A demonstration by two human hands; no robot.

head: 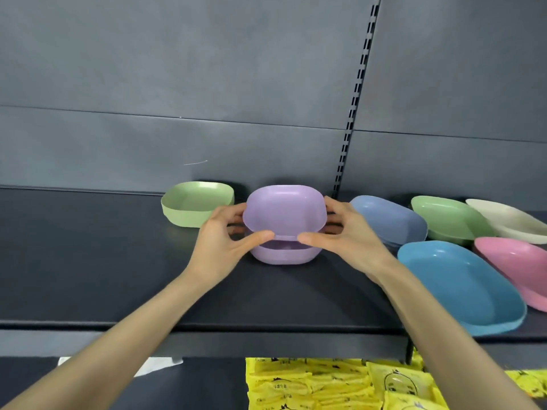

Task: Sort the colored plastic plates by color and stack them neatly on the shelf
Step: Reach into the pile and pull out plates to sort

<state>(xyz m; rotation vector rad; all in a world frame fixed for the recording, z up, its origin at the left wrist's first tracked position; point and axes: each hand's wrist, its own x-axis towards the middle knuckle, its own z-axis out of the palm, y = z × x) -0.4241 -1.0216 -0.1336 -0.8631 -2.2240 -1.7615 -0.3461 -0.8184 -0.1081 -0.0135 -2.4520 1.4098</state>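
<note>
Both hands grip it: left hand (222, 232) and right hand (344, 232) pinch the upper purple plate (284, 208) at frame centre; lower purple plate (281, 254) beneath on the shelf (118, 276).

The plates are all squarish with rounded corners and deep rims, kinda bowl-like. The top purple plate (285, 211) is up off the dark shelf (118, 261), tipped toward the camera. The left hand (225, 241) and right hand (346, 232) pinch it at the sides, right over a second purple plate (281, 255) sitting flat on the shelf. Left of those, a light green plate (196, 202) sits alone near the back. Off to the right it's a loose mix: a dusty blue plate (387, 220), another green plate (450, 218), a cream plate (509, 220), a pink plate (515, 267), and a bright blue plate (461, 282) at the front edge.
</note>
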